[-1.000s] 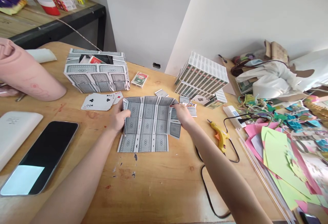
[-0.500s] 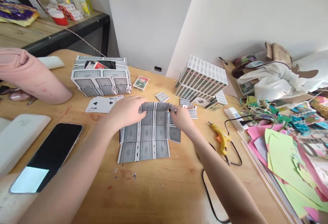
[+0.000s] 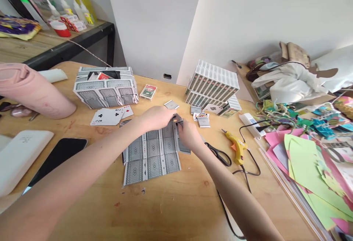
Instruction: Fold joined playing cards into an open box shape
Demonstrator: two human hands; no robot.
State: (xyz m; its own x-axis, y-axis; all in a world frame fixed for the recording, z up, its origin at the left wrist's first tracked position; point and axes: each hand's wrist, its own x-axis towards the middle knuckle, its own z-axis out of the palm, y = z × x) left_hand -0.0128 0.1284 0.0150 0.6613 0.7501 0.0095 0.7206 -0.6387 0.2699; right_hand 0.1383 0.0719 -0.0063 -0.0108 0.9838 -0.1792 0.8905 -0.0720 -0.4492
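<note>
A panel of joined playing cards (image 3: 154,165), grey patterned backs up, lies on the table with its far part raised. At its far right corner, my left hand (image 3: 164,118) pinches a small folded card piece. My right hand (image 3: 189,134) grips the same corner from the right, and the two hands almost touch. My left wrist and hand hide much of the panel's far edge. Beside my right forearm lie black-handled scissors (image 3: 219,154). Beyond the hands are folded cards (image 3: 204,122) and a single folded card (image 3: 171,104).
A box built of cards (image 3: 106,94), loose playing cards (image 3: 107,117) and a card pack (image 3: 148,91) lie at back left. Stacked card packs (image 3: 213,83) stand at back right. A yellow glue gun (image 3: 237,149) with its cord, coloured paper (image 3: 309,171), and a phone (image 3: 59,160) flank the work.
My left hand has moved right along the panel's far edge to meet my right hand at the corner. The view has shifted slightly, and the scissors now show.
</note>
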